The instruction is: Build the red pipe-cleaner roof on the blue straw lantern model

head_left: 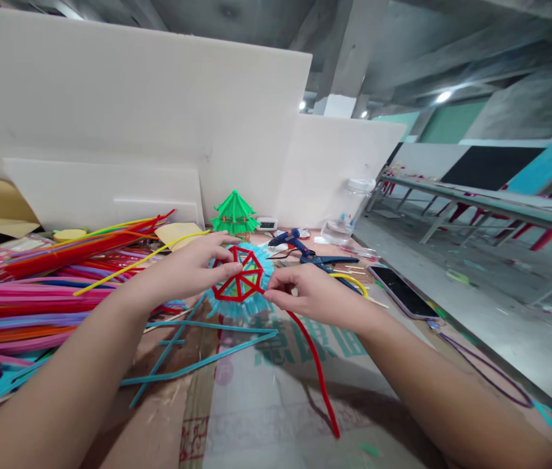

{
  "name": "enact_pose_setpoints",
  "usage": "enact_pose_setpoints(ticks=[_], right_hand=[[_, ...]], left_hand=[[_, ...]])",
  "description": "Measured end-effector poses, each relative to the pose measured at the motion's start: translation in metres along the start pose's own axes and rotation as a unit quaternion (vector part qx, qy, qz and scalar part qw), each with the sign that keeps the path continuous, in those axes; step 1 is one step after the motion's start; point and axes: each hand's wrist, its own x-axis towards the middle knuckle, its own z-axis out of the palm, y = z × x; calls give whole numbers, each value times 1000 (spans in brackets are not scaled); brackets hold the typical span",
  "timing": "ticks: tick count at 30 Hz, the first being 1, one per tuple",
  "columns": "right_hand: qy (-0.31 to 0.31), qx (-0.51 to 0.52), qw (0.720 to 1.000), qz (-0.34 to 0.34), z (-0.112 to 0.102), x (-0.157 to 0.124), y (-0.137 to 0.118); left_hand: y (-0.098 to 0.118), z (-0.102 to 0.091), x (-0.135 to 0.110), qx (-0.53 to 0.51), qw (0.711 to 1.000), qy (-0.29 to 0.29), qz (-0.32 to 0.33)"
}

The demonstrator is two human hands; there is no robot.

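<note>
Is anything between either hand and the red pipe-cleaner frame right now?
Nothing visible. The left hand grips the red frame at its left edge, and the right hand pinches its right corner, where a loose red pipe cleaner trails toward the camera.

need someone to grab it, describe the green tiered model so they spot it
Look at the big white foam boards at the back. Right before them stands a small green pipe-cleaner pagoda with tiered roofs, the only upright green model.
</note>
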Motion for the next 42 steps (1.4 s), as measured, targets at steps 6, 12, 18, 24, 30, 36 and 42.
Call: enact_pose_setpoints(ticks=[6,12,18,24,30,36,42], right_hand=[[7,0,1000,11,-1,1,1],[19,1,1000,0,1,3,3],[37,-2,999,3,4,4,5],[32,0,999,13,3,6,3],[22,1,1000,21,3,7,6],[20,36,999,36,4,9,8],[35,34,998,29,7,11,4]], left_hand=[[-7,0,1,-20,999,-14,-22],[2,1,3,-13,1000,6,-24],[5,4,6,-30,999,25,-21],[0,7,6,-37,999,30,-6],[0,8,6,-47,998,37,2],[-1,11,8,-24,998,55,-15],[2,10,8,-21,998,59,-10]])
